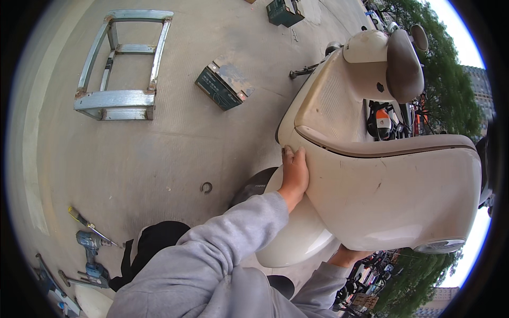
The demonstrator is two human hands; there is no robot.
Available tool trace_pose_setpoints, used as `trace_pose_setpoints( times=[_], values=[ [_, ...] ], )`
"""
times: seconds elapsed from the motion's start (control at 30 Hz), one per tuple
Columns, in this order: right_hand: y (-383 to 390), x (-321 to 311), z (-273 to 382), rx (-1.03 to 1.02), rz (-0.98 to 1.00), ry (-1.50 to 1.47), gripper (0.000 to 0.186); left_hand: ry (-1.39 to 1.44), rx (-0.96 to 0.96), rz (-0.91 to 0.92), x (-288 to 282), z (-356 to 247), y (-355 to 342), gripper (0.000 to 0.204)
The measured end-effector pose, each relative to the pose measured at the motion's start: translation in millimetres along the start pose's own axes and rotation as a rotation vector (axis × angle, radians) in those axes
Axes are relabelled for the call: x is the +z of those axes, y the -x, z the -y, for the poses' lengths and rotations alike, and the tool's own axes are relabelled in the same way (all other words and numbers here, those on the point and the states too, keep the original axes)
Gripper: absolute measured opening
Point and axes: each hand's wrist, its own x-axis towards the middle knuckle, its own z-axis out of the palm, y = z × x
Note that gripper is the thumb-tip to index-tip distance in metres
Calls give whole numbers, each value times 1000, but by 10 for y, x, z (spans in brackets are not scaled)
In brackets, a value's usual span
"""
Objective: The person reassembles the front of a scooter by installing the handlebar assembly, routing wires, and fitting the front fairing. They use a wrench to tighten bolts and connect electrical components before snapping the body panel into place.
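A cream electric scooter (392, 196) fills the right side, tilted in the view. My left hand (295, 172) grips the lower side edge of its cream front panel (366, 185), beside the front mudguard (294, 238). Along the panel's far side runs a thin dark seam beneath a brownish inner cover (392, 148). Against the panel's near edge, not far from the headlight (439, 246), rests my right hand (347, 257). Its fingers are hidden by the panel. Part of the dark front wheel (254, 185) shows beside my left forearm.
A metal frame stool (114, 99) stands at the far left. Two dark green batteries (220, 90) sit on the concrete. A ring-shaped part (206, 187) lies nearer. At lower left are a screwdriver (79, 216) and a cordless drill (93, 254). Parked vehicles (384, 119) stand beyond the scooter.
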Motion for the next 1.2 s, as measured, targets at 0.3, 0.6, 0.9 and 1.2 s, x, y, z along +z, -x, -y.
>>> trace_pose_setpoints(
  times=[0.3, 0.6, 0.9, 1.2],
  values=[
    [-51, -4, 47, 383, -257, -829, 44, 278, 131, 360, 109, -178, 155, 56],
    [7, 19, 54, 378, -280, -1096, 57, -635, 1376, 435, 98, -232, 615, 83],
    [108, -21, 0, 201, -310, -755, 87, -668, 1214, 450, 385, -340, 874, 84],
    [226, -298, 196, -716, -337, 24, 56, -551, 836, 653, 498, -480, 752, 65]
  ],
)
